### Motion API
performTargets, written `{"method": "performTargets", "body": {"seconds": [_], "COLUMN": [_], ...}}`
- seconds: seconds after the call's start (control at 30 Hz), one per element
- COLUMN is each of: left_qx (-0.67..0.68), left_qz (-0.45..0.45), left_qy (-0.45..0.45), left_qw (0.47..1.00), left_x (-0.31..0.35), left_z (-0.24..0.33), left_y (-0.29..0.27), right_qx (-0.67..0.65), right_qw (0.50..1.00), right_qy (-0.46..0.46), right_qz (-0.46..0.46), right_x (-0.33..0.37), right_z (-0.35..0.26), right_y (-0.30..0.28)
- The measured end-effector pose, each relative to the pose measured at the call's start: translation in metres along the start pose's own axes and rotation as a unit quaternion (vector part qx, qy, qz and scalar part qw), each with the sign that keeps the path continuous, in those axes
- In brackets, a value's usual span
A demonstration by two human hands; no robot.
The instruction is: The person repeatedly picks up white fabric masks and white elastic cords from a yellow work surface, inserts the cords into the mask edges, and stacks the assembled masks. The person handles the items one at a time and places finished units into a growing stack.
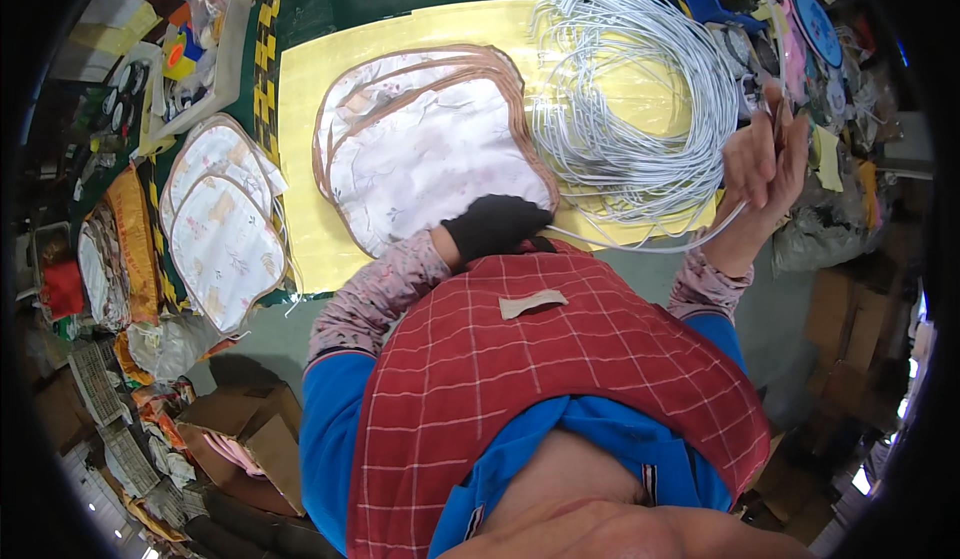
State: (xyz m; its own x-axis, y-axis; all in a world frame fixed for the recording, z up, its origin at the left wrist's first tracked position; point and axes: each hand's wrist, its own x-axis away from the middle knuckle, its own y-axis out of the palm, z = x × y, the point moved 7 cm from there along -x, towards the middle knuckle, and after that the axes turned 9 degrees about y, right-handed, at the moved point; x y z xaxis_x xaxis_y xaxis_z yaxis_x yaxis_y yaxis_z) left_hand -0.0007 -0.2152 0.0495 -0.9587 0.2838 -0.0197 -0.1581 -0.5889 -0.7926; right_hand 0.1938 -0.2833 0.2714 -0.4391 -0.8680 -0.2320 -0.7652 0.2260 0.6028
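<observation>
My left hand [497,224], in a black glove, is closed at the near edge of a stack of fabric pieces [430,164], pale with a floral print and brown binding. A white wire [640,249] runs out of its fingers and curves right to my bare right hand [762,159]. That hand is raised beside a large coil of white wires [640,109], its fingers partly bent around the wire. Part of the wire is hidden behind the right hand. The glove hides exactly how the left fingers grip the wire and the fabric edge.
Stack and coil rest on a yellow sheet [300,159] over a green table. More fabric pieces [225,239] lie at the left, below a bin [215,79] of small items. Packed odds and ends crowd the right edge. A cardboard box [245,429] stands at lower left.
</observation>
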Motion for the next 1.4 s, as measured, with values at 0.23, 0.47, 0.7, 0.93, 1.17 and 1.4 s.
{"method": "performTargets", "body": {"seconds": [0.23,0.47,0.7,0.93,1.17,1.4], "left_qx": [-0.109,-0.226,0.212,0.358,-0.095,-0.353], "left_qz": [0.212,0.215,0.499,0.625,0.582,0.467], "left_qy": [-0.154,-0.300,-0.074,-0.017,-0.043,0.166], "left_qw": [0.959,0.901,0.837,0.693,0.807,0.793], "left_x": [0.023,0.004,0.063,0.132,0.161,0.008], "left_z": [-0.174,-0.275,-0.198,-0.078,-0.011,0.155], "left_y": [-0.026,-0.043,-0.182,-0.241,-0.260,-0.236], "right_qx": [0.365,0.375,0.238,0.179,0.166,0.519], "right_qw": [0.916,0.905,0.951,0.975,0.978,0.837], "right_qy": [0.084,0.036,0.013,0.020,0.099,0.034], "right_qz": [0.144,0.198,0.196,0.132,-0.072,-0.173], "right_x": [0.004,0.041,0.069,0.050,0.032,-0.011], "right_z": [0.046,0.040,0.006,0.006,0.019,0.050], "right_y": [0.002,-0.004,-0.040,-0.044,-0.042,0.084]}}
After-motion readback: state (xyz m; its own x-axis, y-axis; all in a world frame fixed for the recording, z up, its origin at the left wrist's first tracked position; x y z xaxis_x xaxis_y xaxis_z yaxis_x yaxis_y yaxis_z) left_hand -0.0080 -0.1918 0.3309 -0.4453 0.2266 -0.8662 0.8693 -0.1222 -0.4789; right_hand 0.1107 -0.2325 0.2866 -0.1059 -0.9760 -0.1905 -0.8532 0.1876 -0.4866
